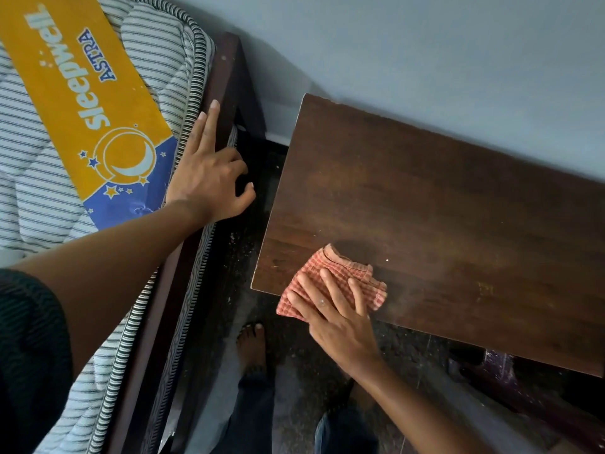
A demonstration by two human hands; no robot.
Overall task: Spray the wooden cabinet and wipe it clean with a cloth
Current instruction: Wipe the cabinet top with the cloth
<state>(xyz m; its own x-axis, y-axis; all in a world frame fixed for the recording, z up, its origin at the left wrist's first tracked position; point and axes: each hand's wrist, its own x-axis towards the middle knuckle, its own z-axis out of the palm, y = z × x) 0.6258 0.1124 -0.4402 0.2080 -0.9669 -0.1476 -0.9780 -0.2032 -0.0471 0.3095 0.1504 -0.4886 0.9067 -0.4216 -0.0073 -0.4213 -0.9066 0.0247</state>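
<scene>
Cabinet [442, 217]: dark wood, flat top, standing against the far wall at right of scene; a paler dusty haze shows toward the right, a darker wiped patch near the left front corner. Cloth [330, 283]: red-and-white check, crumpled, lying on that near-left corner, one edge overhanging the front. Right hand [337, 319]: laid palm-down on the cloth, fingers spread flat, pressing rather than clasping; no closed grip on it. Left hand [209, 178]: open and holding nothing, fingers extended along the bed frame [226, 93] at left, seemingly as a brace. Mattress [65, 126]: striped, with a yellow and blue label, far left. Foot [250, 348]: bare, on the dark floor [294, 371] between bed and cabinet. Spray bottle: none in view. Handling, by judgement: the cloth is light, soft and limp, liable to bunch or slide under the palm; best controlled by flat downward pressure over its middle, or gathered at a folded edge. The cabinet top looks rigid and smooth, likely to take firm strokes without shifting. Wiping appears under way, most of the top still to cover.
</scene>
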